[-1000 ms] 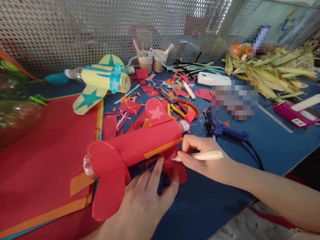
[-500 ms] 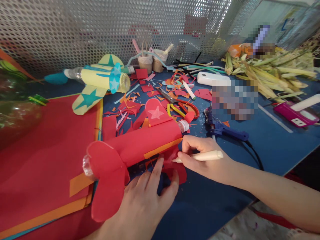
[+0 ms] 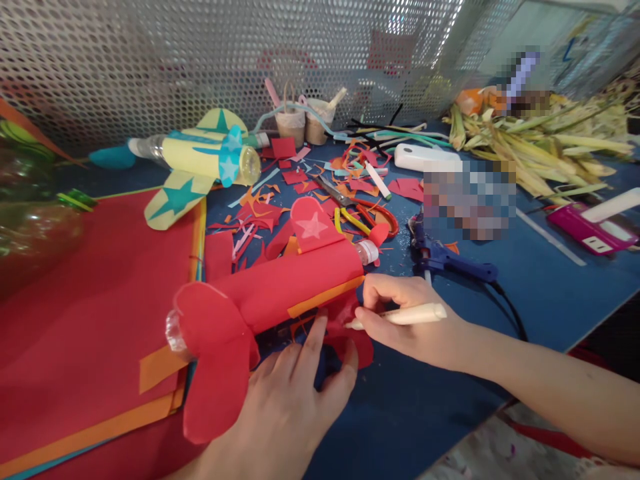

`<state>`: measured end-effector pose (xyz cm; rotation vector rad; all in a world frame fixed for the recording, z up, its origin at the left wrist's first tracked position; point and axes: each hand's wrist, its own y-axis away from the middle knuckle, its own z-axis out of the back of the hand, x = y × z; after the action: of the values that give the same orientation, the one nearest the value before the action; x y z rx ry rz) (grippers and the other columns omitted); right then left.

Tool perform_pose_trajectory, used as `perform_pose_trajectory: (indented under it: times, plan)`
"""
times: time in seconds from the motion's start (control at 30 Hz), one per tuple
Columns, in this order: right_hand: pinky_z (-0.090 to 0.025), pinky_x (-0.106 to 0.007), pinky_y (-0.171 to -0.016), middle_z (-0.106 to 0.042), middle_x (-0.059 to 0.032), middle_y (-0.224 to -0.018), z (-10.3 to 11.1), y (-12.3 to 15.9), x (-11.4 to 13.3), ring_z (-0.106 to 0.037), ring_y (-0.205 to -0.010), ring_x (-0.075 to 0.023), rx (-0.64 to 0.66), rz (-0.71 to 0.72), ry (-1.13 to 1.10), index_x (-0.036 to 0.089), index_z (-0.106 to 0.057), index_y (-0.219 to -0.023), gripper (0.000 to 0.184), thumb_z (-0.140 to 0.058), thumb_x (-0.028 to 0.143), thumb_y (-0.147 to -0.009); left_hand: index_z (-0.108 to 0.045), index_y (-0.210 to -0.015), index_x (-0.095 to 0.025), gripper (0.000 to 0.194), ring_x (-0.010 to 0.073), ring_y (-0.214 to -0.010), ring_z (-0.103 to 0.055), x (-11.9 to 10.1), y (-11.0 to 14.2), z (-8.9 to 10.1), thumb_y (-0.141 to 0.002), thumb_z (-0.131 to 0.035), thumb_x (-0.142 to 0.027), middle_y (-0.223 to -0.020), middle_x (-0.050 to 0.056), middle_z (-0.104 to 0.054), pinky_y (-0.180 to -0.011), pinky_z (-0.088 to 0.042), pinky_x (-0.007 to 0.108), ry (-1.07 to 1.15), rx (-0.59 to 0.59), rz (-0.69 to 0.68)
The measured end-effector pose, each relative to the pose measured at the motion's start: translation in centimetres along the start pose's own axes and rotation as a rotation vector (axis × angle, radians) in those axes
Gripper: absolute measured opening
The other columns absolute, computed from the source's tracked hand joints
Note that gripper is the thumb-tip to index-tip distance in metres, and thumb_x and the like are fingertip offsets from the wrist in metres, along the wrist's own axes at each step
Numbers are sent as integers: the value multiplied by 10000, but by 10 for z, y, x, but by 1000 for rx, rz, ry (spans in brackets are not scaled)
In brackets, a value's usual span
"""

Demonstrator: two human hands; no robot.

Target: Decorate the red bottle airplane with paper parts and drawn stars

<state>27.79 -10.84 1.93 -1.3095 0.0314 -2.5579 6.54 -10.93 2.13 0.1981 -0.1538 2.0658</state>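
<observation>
A toy plane (image 3: 300, 280), made of a plastic bottle wrapped in red paper, lies on the blue table in front of me. It has rounded red wings, an orange strip along its side and a pale star on one fin. My right hand (image 3: 410, 320) pinches a white marker (image 3: 417, 314), its tip at the red tail fin (image 3: 357, 347) nearest me. My left hand (image 3: 295, 393) lies spread over the near side, fingertips touching that fin. The mark under the tip is too faint to make out.
Scissors (image 3: 350, 203) lie among red and orange paper scraps (image 3: 260, 213). A blue glue gun (image 3: 453, 260) with a cord rests right of the plane. Behind are a yellow bottle plane (image 3: 195, 157), two small cups (image 3: 290, 123) and corn husks (image 3: 540, 147). Coloured sheets (image 3: 90, 320) cover the left.
My right hand and the marker have shifted very slightly at the fin. The left hand and the red plane have stayed in place.
</observation>
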Motion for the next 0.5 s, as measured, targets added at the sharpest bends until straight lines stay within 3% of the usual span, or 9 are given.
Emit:
perform_pose_trajectory:
  times: [0.5]
  plan:
    - [-295, -176, -442, -455, 83, -535, 0, -1, 2, -401, -460, -57, 1, -20, -2, 205, -392, -642, 237, -554, 163, -811, -589, -1226, -327, 535, 198, -772, -684, 0, -1, 1, -842, -440, 15, -1140, 113, -677, -640, -570, 307, 12, -17, -2]
